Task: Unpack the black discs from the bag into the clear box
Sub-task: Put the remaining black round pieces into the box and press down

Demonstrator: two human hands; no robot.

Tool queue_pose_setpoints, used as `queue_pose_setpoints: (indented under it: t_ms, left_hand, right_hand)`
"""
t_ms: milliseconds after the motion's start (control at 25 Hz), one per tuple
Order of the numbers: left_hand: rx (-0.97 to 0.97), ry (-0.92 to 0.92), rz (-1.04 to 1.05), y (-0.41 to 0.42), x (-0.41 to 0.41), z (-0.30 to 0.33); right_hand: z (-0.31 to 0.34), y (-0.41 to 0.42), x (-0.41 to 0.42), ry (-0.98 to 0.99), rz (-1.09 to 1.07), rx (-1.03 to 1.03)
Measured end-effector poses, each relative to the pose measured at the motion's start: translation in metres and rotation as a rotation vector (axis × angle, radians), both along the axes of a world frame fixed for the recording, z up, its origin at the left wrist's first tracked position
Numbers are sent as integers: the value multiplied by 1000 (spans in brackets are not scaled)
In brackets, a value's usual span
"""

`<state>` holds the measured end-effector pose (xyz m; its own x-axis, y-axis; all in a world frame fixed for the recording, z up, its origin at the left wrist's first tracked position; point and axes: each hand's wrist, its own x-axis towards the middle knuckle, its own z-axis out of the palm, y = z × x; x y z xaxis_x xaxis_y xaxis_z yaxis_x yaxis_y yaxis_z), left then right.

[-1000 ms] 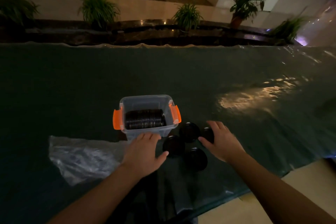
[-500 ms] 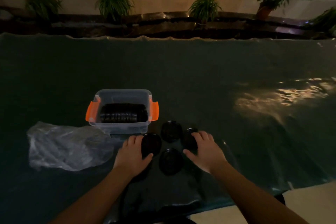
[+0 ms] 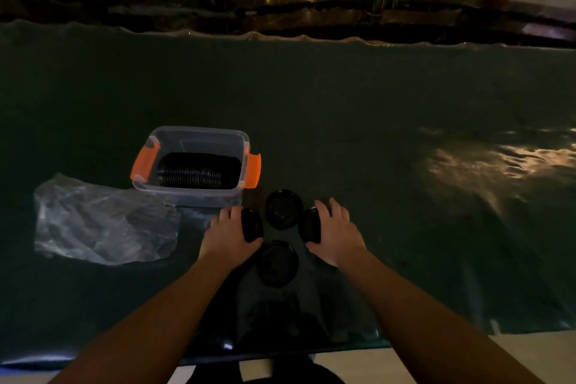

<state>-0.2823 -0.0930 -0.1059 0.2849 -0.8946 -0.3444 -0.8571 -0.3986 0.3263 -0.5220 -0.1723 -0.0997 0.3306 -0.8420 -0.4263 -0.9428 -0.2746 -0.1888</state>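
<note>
My left hand (image 3: 229,232) and right hand (image 3: 335,232), palms down, each clamp one tilted black disc (image 3: 252,224) beside the clear box (image 3: 193,193).

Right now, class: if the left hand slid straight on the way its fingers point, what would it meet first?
The left hand points up the picture toward the clear box. It would probably meet that box's near wall first. The gap looks small, though depth is hard to judge. The disc it touches lies to its right side.
</note>
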Motion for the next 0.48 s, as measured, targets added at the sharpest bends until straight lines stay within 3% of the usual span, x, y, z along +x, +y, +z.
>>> queue_pose_setpoints:
  t_ms: [240, 480]
  left_hand:
    - [-102, 96, -16, 4, 3, 17]
    - [-109, 112, -245, 14, -32, 32]
  right_hand:
    - [2, -13, 6, -36, -78, 43]
    - [28, -36, 17, -142, -148, -15]
